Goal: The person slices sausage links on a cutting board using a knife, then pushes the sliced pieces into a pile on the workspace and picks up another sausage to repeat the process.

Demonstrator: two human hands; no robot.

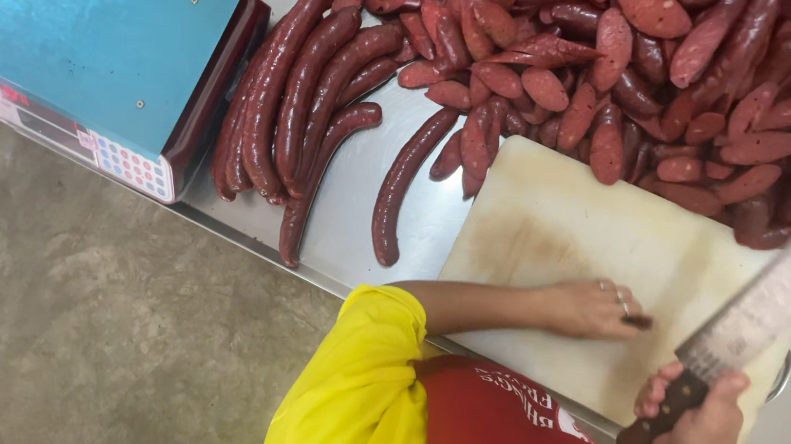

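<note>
Head view: right hand (pixel 703 421) grips knife (pixel 770 291); left hand (pixel 592 308) on board (pixel 571 231).

A steel table (pixel 357 218) runs under and beyond the hands, its edge slanting across. Left of the hands, below that edge, lies a rough grey concrete floor (pixel 92 317), dull in soft, even light.

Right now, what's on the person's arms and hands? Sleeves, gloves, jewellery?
No gloves. Left hand wears rings; its arm is bare below a short yellow sleeve. Right hand shows no rings or sleeve. A red apron with pale lettering covers the front.
</note>
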